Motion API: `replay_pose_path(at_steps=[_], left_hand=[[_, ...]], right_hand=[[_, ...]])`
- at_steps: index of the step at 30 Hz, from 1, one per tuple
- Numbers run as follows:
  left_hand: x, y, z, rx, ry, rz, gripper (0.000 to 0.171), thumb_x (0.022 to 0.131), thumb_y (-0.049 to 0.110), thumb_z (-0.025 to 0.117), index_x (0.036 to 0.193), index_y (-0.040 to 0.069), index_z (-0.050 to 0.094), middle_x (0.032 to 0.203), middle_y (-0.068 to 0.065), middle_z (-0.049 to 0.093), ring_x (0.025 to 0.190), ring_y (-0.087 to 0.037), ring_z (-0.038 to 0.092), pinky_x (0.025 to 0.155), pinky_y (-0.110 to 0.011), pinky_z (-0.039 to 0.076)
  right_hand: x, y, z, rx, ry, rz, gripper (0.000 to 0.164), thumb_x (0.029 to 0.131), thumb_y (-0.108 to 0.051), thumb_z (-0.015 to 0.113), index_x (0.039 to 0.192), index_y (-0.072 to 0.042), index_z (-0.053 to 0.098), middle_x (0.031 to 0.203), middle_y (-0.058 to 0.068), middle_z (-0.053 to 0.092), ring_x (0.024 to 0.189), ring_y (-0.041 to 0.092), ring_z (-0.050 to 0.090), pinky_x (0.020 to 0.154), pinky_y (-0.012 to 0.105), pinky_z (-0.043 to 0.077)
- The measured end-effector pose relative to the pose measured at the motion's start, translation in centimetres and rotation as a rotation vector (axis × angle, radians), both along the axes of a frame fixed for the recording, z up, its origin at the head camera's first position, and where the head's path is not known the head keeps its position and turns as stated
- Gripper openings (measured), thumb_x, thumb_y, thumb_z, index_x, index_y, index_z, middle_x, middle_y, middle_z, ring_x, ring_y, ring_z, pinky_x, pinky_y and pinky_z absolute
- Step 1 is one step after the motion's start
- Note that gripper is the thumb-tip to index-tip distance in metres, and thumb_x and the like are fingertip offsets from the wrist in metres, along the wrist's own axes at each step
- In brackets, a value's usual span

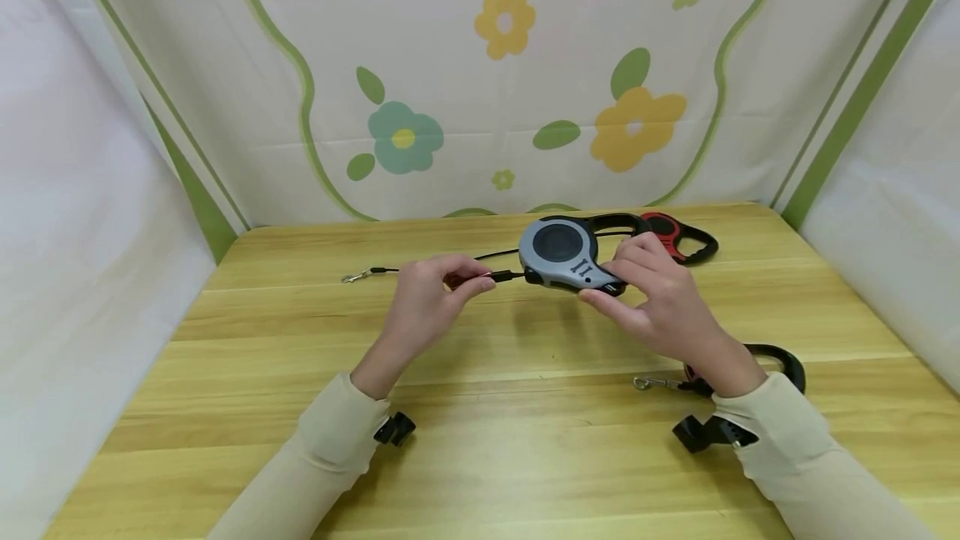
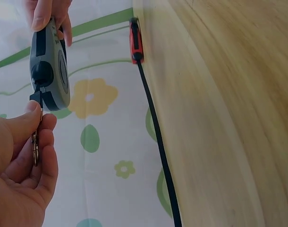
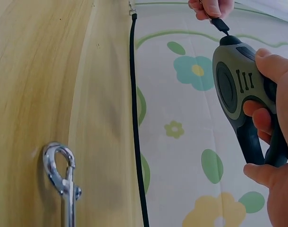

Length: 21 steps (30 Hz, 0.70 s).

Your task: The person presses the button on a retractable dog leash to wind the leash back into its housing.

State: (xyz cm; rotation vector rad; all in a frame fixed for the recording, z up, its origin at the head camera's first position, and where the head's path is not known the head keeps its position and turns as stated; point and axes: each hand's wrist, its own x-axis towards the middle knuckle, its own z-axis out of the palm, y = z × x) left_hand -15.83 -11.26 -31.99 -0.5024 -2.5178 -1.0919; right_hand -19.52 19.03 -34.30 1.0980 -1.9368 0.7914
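No legible txt, nos. or brands in view.

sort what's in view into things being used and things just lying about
In use:
gray leash, held by the right hand
its clip end, pinched by the left hand

Lying about:
red leash, its black cord stretched out
third leash, partly hidden

Three leash reels, three metal clips, two wrist cameras, one wooden table

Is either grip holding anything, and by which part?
Right grip: gray leash, where its body meets the handle. Left grip: its cord, pinched beside the clip.
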Motion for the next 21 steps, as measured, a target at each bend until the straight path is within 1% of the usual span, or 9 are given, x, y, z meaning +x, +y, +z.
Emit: replay_pose_path(at_steps=[4, 8, 15, 21], left_hand=[[-0.15, 0.3, 0.01, -0.003, -0.01, -0.009, 0.011, 0.092, 0.019, 0.084, 0.1, 0.011, 0.084, 0.092, -0.002, 0.083, 0.074, -0.011, 0.072, 0.065, -0.022, 0.055], [-0.2, 0.58, 0.16, 0.005, -0.024, -0.015, 0.012, 0.092, 0.019, 0.084, 0.101, 0.011, 0.083, 0.094, -0.002, 0.083, 0.077, -0.011, 0.073, 0.067, -0.023, 0.056], [-0.25, 0.8, 0.45, 0.006, -0.023, -0.034, 0.012, 0.091, 0.017, 0.084, 0.101, 0.01, 0.083, 0.095, -0.003, 0.083, 0.076, -0.012, 0.073, 0.069, -0.023, 0.058], [-0.33, 0.76, 0.39, -0.011, -0.028, -0.05, 0.011, 0.093, 0.017, 0.083, 0.102, 0.01, 0.083, 0.096, -0.003, 0.083, 0.077, -0.011, 0.07, 0.07, -0.023, 0.058]], right_hand=[[0.03, -0.12, -0.06, 0.009, -0.006, 0.004, 0.059, 0.102, -0.056, 0.066, 0.082, -0.001, 0.074, 0.08, 0.007, 0.065, 0.092, 0.028, 0.055, 0.082, 0.028, 0.044], [0.14, -0.19, -0.04, 0.003, -0.035, 0.007, 0.058, 0.101, -0.055, 0.067, 0.084, 0.0, 0.075, 0.081, 0.008, 0.065, 0.093, 0.028, 0.054, 0.082, 0.028, 0.043], [0.27, -0.13, 0.21, -0.002, -0.046, -0.009, 0.06, 0.101, -0.057, 0.066, 0.084, 0.001, 0.075, 0.081, 0.008, 0.066, 0.093, 0.028, 0.055, 0.082, 0.026, 0.043], [0.34, -0.01, 0.37, 0.014, -0.096, -0.011, 0.062, 0.101, -0.058, 0.064, 0.085, 0.0, 0.075, 0.082, 0.008, 0.068, 0.095, 0.028, 0.055, 0.086, 0.027, 0.042]])
